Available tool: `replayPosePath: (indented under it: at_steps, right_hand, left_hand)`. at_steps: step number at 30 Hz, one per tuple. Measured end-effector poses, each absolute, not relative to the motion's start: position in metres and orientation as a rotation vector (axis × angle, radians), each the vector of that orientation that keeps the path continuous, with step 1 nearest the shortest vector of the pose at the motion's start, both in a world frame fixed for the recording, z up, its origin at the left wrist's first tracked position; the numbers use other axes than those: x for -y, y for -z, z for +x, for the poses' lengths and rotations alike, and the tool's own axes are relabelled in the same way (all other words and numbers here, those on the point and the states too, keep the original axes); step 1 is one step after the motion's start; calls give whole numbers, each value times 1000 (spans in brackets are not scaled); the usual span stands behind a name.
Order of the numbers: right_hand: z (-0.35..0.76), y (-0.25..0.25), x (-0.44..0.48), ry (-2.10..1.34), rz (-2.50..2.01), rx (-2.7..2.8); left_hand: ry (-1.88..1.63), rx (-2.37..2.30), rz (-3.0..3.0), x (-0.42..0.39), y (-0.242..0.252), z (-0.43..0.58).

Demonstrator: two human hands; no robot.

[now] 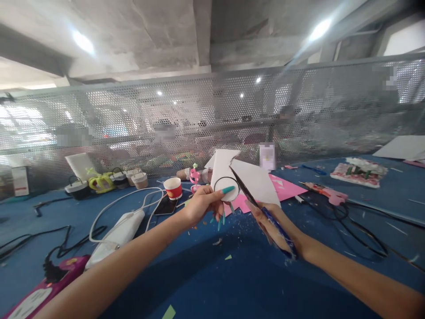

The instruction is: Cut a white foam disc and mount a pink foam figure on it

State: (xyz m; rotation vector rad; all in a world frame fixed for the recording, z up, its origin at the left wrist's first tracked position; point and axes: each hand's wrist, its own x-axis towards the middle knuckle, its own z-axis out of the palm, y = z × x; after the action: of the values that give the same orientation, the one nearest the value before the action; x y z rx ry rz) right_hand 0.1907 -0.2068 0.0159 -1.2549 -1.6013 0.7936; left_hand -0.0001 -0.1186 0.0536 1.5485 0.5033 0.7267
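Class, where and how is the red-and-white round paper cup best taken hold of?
Probably around the red wall of the cup, from above and the right, where the left hand is nearest. Its mouth faces up and its curved wall is exposed, while a flat black phone lies at its base, making a low front approach likely awkward.

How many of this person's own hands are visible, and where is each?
2. The left hand grips the white paper, its thumb over a black-outlined circle; the right hand holds scissors beside that circle.
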Motion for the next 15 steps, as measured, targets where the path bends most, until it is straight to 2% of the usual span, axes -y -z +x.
replayPosePath:
  at_steps: [6,15]
  right_hand:
    - [192,-16,208,-791,-1242,1607]
    - [201,-5,202,-1020,-893,1731]
  left_hand:
    - [-760,-547,1569,123,-57,1]
    - [-737,-532,1626,119,-67,-4]
